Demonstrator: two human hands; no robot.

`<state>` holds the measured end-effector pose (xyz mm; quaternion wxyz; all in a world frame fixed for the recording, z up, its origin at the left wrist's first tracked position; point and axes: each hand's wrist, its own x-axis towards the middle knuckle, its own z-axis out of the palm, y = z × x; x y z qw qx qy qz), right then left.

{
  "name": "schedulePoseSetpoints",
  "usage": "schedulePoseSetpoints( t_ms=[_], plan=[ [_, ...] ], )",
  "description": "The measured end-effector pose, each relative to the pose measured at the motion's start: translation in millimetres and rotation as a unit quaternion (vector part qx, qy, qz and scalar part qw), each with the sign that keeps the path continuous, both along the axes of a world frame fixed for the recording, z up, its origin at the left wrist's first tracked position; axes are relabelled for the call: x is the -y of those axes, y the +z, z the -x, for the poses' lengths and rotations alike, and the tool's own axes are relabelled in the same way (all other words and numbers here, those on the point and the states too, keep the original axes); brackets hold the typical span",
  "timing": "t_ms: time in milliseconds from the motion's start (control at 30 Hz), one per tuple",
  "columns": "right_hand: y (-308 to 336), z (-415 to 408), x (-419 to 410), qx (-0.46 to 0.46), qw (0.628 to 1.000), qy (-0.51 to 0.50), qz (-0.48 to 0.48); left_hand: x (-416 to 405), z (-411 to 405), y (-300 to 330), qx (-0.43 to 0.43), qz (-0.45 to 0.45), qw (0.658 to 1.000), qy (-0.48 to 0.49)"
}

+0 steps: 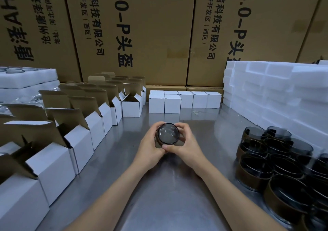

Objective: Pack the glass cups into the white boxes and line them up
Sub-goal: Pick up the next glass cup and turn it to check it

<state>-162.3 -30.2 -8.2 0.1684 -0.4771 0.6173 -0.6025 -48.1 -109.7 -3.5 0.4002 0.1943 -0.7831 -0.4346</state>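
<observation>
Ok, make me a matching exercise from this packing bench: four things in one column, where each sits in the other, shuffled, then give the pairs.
Things:
1. open white boxes
2. closed white boxes
3. foam blocks
4. loose glass cups

Places:
A. stacked at the far right
B. in a row along the left
C. clustered at the near right
D. lined up at the back, centre

Pairs: 1-B, 2-D, 3-A, 4-C
</observation>
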Motion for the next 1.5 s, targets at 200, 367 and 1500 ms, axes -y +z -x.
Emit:
schedulePoseSetpoints(
  t_ms=[200, 367, 1500],
  plan=[
    [0, 3, -1, -0.017, 0.999, 0.027, 0.006, 2, 2, -3, 0.006, 0.006, 1.000, 0.012],
    [0, 5, 1, -0.011, 1.000, 0.026, 0.004, 4, 3, -5, 0.002, -0.008, 1.000, -0.003],
    [12, 3, -5, 0.086, 0.996, 0.006, -0.023, 8, -1, 0, -0.019, -0.026, 0.999, 0.017]
  ],
)
